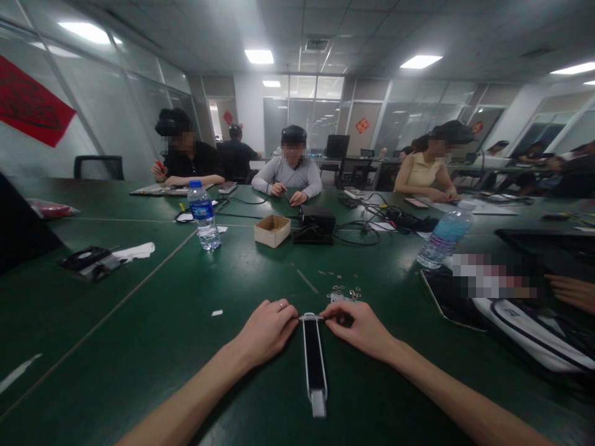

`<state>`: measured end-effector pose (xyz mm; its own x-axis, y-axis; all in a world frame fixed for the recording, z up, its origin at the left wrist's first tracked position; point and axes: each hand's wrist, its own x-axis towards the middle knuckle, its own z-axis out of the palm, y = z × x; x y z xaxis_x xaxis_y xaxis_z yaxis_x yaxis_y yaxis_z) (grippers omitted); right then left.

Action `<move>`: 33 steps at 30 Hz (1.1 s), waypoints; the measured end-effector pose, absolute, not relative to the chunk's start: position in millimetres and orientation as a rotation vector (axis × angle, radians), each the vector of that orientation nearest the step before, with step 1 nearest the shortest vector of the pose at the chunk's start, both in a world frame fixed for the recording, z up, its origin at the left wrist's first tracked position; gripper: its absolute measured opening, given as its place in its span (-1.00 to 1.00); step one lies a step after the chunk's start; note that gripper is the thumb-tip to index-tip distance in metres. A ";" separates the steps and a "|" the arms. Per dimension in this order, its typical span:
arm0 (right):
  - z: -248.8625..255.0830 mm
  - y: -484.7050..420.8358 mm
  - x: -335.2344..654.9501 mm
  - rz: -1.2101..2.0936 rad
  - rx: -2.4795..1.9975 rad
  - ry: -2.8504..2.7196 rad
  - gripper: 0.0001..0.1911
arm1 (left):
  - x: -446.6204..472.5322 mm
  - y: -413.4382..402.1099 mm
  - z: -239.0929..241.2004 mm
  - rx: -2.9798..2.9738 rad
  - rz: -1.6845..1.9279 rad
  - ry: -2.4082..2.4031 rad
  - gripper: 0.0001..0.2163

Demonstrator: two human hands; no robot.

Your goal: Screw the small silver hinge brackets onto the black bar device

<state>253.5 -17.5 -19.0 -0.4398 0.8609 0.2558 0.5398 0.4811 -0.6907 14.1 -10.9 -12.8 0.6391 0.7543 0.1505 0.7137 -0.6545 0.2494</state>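
Observation:
A long, narrow object with a black middle and a white frame point(315, 356) lies on the green table, its pale tab towards me. A thin light crosspiece point(310, 318) runs over its far end. My left hand point(274, 325) is closed at the left end of that crosspiece, fingers bent and partly hidden; a ring shows on one finger. At the right end, my right hand point(356, 325) pinches the crosspiece between thumb and forefinger. Just beyond my right hand lie several small metal rings point(352, 293) and a pale flat piece point(341, 298).
Farther off stand a small open box point(272, 232), a black device point(314, 224) with cables, and water bottles point(204, 217) point(445, 235). A phone-like slab point(450, 300) and a white-and-black bag point(534, 334) lie right. Several people sit across the table; another person's hand point(574, 292) shows at right.

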 end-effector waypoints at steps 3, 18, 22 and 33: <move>-20.1 -16.8 253.4 0.699 -1.163 -2.134 -0.89 | 14.2 -10.3 -13.3 2.697 0.352 1.215 -0.86; -22.2 -15.3 255.8 0.599 -1.080 -2.199 -0.87 | 14.1 -11.1 -11.2 2.700 0.354 1.210 -0.85; -27.7 -12.4 257.6 0.601 -1.061 -2.192 -0.86 | 14.0 -11.4 -11.4 2.702 0.358 1.208 -0.85; -30.8 -12.2 257.8 0.612 -1.052 -2.207 -0.85 | 14.9 -11.8 -11.8 2.696 0.369 1.199 -0.87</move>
<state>257.8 -12.2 -30.8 -0.4969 0.8043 0.3258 0.5215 0.5768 -0.6287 14.9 -11.8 -11.8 0.6464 0.7469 0.1561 0.7053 -0.6629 0.2511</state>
